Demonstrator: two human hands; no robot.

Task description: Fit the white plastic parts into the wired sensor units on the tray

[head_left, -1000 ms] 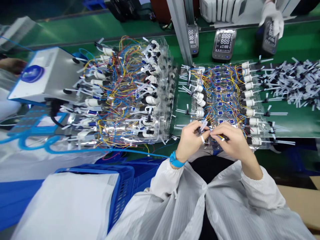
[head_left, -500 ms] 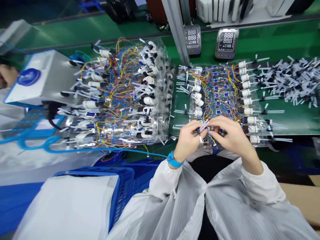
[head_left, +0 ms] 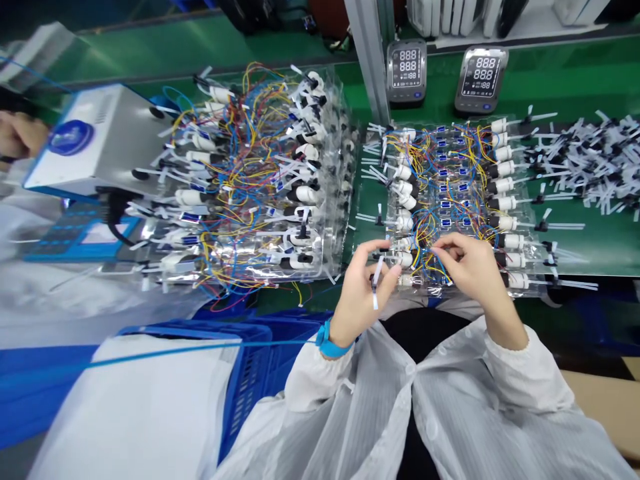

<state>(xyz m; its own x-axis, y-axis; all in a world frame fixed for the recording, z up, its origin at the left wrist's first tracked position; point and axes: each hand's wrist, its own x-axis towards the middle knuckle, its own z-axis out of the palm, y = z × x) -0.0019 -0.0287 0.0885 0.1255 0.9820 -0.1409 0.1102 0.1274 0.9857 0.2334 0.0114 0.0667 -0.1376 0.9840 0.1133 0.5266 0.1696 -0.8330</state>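
Observation:
My left hand [head_left: 357, 290] is at the near left edge of a clear plastic tray [head_left: 430, 288]. A small black tube fitting with white tubes [head_left: 377, 283] is held in its curled fingers. Its thumb and index finger reach to either side of a small white-and-black cylinder [head_left: 404, 259] in the tray. Over the tray's near middle, my right hand [head_left: 467, 267] is closed in a pinch, fingertips among the coloured wires [head_left: 425, 230]; what they grip is too small to tell. Rows of white cylinders [head_left: 505, 185] with tubes line the tray's right side.
A pile of tube fittings [head_left: 595, 163] lies at right. Stacked trays of wired parts [head_left: 260, 180] stand at left, beside a grey-white box [head_left: 107, 143]. Two display units [head_left: 481, 79] sit behind. A blue crate [head_left: 245, 373] is near left; a blue cord runs from my left wristband [head_left: 333, 339].
My hands have moved apart: the left went left and slightly down, still with the tube fitting; the right stays over the wires. A small dark part between the hands no longer shows. The view shifted slightly.

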